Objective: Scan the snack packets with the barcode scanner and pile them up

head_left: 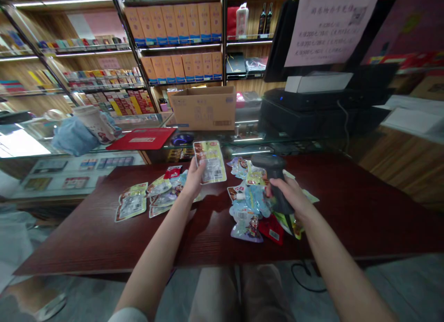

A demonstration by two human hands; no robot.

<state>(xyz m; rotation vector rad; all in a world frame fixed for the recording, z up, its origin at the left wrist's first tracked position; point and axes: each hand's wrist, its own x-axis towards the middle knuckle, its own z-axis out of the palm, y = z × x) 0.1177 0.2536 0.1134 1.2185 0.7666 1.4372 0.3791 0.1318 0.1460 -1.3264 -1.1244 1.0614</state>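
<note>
My left hand is closed on the lower left edge of a flat yellow-green and brown snack packet, held up above the table with a barcode label facing me. In my right hand is a black handheld barcode scanner, gripped by its handle, its head tilted towards the left. Under and beside the scanner lies a heap of snack packets, blue, purple, red and green. Left of my left forearm is another pile of packets, with a yellow-green packet at its outer side.
The dark red wooden table fronts a glass counter. On the counter are a cardboard box, a red folder, a mouse and a black monitor. The scanner's cable hangs over the front edge. A person's foot shows at lower left.
</note>
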